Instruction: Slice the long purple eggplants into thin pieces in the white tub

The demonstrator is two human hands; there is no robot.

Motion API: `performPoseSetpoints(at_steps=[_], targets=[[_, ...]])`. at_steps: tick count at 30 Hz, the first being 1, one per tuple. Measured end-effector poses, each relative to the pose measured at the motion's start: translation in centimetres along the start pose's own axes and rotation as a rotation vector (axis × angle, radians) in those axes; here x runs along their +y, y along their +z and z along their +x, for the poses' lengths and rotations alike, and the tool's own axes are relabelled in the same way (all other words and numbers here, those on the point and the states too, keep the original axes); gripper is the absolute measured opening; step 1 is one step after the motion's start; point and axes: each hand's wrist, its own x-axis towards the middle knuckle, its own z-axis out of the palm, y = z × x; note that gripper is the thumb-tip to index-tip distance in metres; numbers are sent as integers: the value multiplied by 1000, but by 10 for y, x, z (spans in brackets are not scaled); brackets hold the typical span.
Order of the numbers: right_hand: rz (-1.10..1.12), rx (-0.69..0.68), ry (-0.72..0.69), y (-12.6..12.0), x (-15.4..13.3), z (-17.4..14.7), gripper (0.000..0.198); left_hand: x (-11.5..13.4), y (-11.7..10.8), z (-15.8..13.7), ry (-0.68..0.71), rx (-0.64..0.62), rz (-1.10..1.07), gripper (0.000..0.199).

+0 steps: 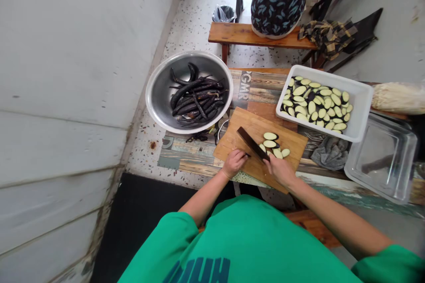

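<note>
My right hand [280, 169] grips the handle of a dark cleaver [251, 142], whose blade lies slanted across the wooden cutting board [239, 129]. My left hand [234, 162] rests curled on the board's near edge. Its fingertips pinch a small dark eggplant stub [247, 154] right against the blade, and most of the stub is hidden. Several pale oval eggplant slices [270, 136] lie on the board just beyond the knife.
A metal bowl [159, 84] of long dark eggplants [194, 95] sits to the left. A white tray [360, 97] of slices, a clear container [381, 159] and a grey cloth [328, 150] are to the right. A person sits on the bench [232, 33] behind.
</note>
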Motion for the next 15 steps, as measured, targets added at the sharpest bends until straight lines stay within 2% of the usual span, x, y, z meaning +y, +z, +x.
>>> performPoseSetpoints(at_steps=[2,7,11,15], targets=[[7,-13,15,0,7,-11,37,1,0,0,-14,11,56,16],[-67,-47,-120,-9,25,-34,31,0,4,-1,-18,-22,7,21],[-96,-89,-145,-10,33,-35,29,-1,6,-3,-44,-31,-49,27],[-69,-116,-141,-1,38,-33,29,0,4,-2,-21,-7,-14,26]])
